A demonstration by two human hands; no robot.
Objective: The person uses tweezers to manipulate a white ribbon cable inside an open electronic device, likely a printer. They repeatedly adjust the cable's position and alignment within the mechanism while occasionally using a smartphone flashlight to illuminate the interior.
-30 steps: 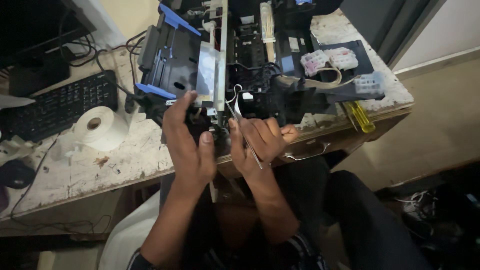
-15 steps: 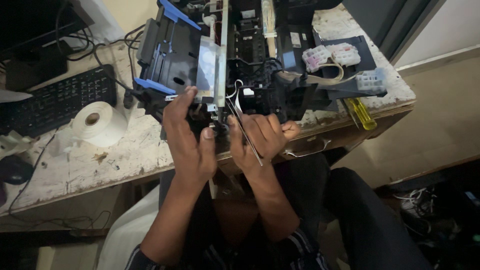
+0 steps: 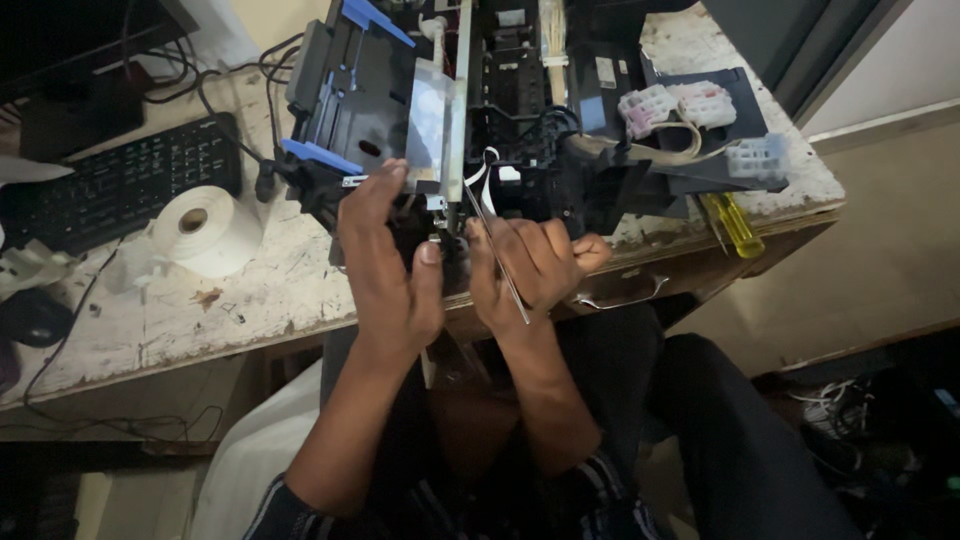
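A black, opened-up printer mechanism (image 3: 480, 110) with blue plastic parts lies on a worn white desk (image 3: 200, 310). My left hand (image 3: 385, 265) grips the mechanism's near edge, thumb pressed on a small black part. My right hand (image 3: 525, 265) is closed around a thin metal tool (image 3: 495, 250), whose tip reaches up into the mechanism beside a white ribbon cable (image 3: 485, 170). Both hands sit close together at the desk's front edge.
A white roll of tape (image 3: 205, 230) and a black keyboard (image 3: 120, 185) lie at the left. A black mouse (image 3: 35, 315) sits at the far left. A yellow-handled screwdriver (image 3: 735, 222) and white ink cartridges (image 3: 680, 105) lie at the right. My legs are below the desk.
My right hand has shifted the thin tool slightly higher into the mechanism. My left hand keeps its grip on the near edge.
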